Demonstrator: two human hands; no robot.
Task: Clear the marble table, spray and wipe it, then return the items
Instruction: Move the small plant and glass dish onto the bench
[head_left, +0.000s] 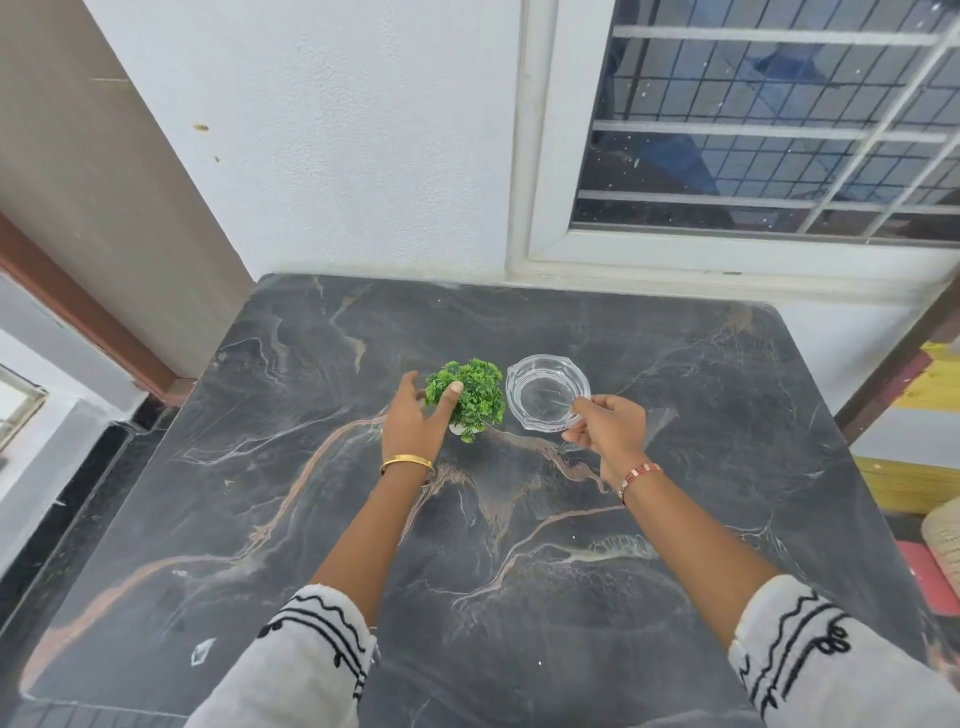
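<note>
A small green plant (475, 396) in a white pot stands at the middle of the dark marble table (519, 545). My left hand (415, 421) curves around the plant's left side with fingers apart, thumb touching the leaves. Just right of the plant is a clear glass ashtray (545, 391). My right hand (610, 428) pinches the ashtray's near right rim between thumb and fingers. Whether the ashtray rests on the marble or is lifted I cannot tell.
The table's far edge meets a white wall and a barred window (769, 135). A brown door frame (78, 312) stands at the left. At the right lie yellow boards (904, 483) and a woven basket (943, 540).
</note>
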